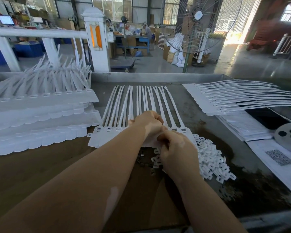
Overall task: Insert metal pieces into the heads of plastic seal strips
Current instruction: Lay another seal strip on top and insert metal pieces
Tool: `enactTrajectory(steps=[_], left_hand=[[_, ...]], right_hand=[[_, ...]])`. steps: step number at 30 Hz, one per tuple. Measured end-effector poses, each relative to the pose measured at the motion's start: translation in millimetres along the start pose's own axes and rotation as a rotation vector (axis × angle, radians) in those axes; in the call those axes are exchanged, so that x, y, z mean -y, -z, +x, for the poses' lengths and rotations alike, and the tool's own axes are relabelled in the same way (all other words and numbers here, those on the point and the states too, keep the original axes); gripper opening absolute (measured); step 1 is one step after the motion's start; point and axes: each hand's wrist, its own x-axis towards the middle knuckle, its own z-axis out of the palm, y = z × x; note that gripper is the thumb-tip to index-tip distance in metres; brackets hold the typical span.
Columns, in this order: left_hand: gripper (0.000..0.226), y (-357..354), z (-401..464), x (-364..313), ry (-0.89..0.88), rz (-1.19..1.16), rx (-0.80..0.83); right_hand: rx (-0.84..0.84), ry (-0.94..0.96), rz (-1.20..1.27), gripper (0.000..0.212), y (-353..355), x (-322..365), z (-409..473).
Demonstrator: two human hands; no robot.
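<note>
- While both hands work over it, the row of seal strips [141, 105] lies flat on the table [200, 115], heads toward the person, tails fanning away.
- At the middle heads of that row, the left hand [149, 122] rests with fingers curled, seemingly steadying a head; what it grips is hidden.
- Just on the near side of the row, the right hand [176, 152] has its fingertips bunched as if pinching a small piece, which is too small to make out.
- Dark metal pieces [145, 159] lie scattered beside the row's near edge, with a heap of white plastic clips [212, 160] just right of them.
- Left of the row sit stacked strips [40, 115]; to the right, another sheaf [233, 100].
- Risk, as I judge it: a tilted piece could jam or skip a head, since the hands screen the slots from view.
</note>
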Motion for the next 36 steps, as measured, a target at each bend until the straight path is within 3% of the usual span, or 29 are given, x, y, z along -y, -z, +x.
enactTrajectory(steps=[6,12,18,23,26,36], left_hand=[[0.012,3.4,-3.0,2.7,-0.041,0.054,0.041],[0.011,1.4,-6.3,1.8,-0.086,0.156,-0.037],[0.018,14.5,-19.9,7.1,-0.221,0.066,0.08],[0.009,21.0,-44.5,17.6,-0.337,0.175,-0.066],[0.019,21.5,-61.7,23.5,-0.35,0.229,-0.033],[0.019,16.8,-77.4,32.8,-0.482,0.5,0.015]], right_hand=[[0.002,-0.009,-0.016,0.013,0.4,-0.2,0.3],[-0.015,-0.018,0.003,0.016,0.4,0.2,0.5],[-0.019,-0.034,0.022,0.019,2.2,-1.8,1.2],[-0.056,-0.054,0.06,0.018,1.4,0.4,1.9],[-0.063,-0.076,0.053,0.02,1.1,0.4,1.1],[-0.035,-0.141,0.037,0.022,1.3,0.3,-0.5]])
